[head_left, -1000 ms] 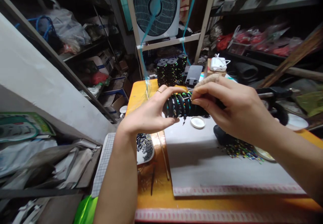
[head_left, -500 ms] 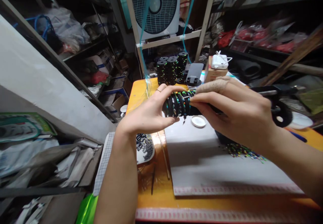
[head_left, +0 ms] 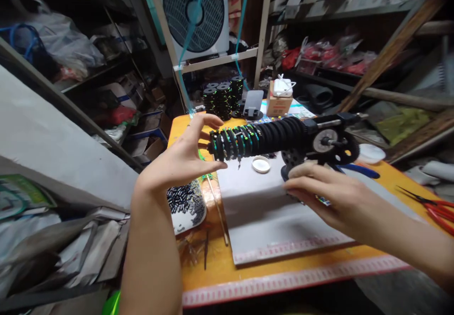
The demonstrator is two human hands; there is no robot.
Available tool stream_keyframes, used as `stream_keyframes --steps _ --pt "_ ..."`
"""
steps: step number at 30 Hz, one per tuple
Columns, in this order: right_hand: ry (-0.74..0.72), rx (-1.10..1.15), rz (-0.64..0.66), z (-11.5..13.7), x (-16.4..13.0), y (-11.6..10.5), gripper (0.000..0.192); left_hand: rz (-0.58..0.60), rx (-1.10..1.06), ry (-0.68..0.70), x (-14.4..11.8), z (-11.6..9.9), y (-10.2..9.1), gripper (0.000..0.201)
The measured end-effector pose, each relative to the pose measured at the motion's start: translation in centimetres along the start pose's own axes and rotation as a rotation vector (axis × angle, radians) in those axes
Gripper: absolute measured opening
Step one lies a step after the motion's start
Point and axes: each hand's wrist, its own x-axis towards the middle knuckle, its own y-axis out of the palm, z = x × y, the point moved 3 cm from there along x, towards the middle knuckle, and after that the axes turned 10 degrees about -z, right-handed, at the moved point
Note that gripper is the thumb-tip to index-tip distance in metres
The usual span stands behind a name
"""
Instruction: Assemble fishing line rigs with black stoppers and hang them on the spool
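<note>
A black ribbed roller (head_left: 276, 135) lies across the view, its left half wound with green and blue beaded strands (head_left: 236, 142). My left hand (head_left: 184, 152) curves around the roller's left end, thumb below and index finger above, other fingers against the end. Lower right, my right hand (head_left: 319, 189) is closed with its fingertips together over the white board (head_left: 269, 225), below the roller's stand. Whatever it may hold is hidden. Small coloured pieces (head_left: 322, 200) show partly behind that hand. A white round lid (head_left: 261, 164) lies under the roller.
A white tray (head_left: 177, 229) of small dark beads sits left on the yellow table (head_left: 209, 279). Red-handled pliers (head_left: 431, 206) lie at right. Stacked black spools (head_left: 216, 101), a phone stand (head_left: 253, 102) and a cardboard box (head_left: 278, 104) stand behind. Shelves and a fan (head_left: 193, 12) are beyond.
My right hand has left the beaded strands and moved down to the board. My left hand stays at the roller's end. The view has shifted right, bringing the gears and pliers into sight.
</note>
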Motion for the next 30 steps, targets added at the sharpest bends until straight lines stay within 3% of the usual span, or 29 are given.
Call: stream_keyframes --steps 3,10,18,24,30 --pt "0.181 -0.089 0.139 -1.7 -3.3 1.7 0.02 0.011 -0.022 -0.002 0.0 -0.1 -0.1 0.051" --pt "0.312 -0.228 0.031 -2.9 -5.9 4.6 0.024 0.001 -0.05 -0.025 -0.1 0.1 -0.3 0.051" --pt "0.315 -0.118 -0.045 -3.3 -6.4 4.9 0.018 -0.002 -0.102 -0.061 -0.2 0.5 -0.4 0.054" --pt "0.228 0.008 -0.101 -1.5 -4.6 3.8 0.01 -0.008 -0.144 -0.051 -0.1 0.9 -0.4 0.052" --pt "0.079 0.075 -0.258 1.5 1.8 0.2 0.011 -0.021 -0.223 -0.09 0.0 1.2 -0.2 0.046"
